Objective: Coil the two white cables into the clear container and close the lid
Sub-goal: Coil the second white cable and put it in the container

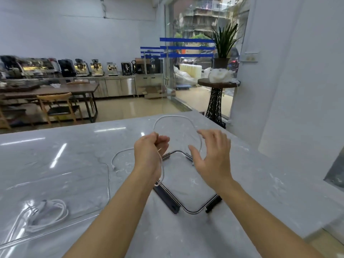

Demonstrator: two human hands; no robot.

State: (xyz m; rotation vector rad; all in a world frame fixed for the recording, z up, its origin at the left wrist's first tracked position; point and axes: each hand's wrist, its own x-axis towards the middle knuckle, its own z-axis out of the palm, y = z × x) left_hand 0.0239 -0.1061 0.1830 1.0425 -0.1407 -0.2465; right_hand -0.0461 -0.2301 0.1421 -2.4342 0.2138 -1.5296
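1. Now our left hand (149,155) pinches the second white cable (173,117) in curled fingers above the counter (260,174); one run hangs from the grip past the wrist; another trails left to a plug (114,167) lying on the marble.
2. From the pinch the cable arcs away from us in a wide loop, long axis left to right, and comes down just beside the thumb of our right hand (212,157); whether it touches we cannot tell; that hand is open, fingers spread, holding nothing.
3. We judge the next gather falls to the right hand, the nearer one to the loop's far side; it should take the strand at its thumb and carry it leftward.
4. At lower left, well apart from the loop, sits the clear container (108,183); the first cable (64,211) lies coiled inside.
5. Its lid (193,211) lies off, flat beneath our hands.
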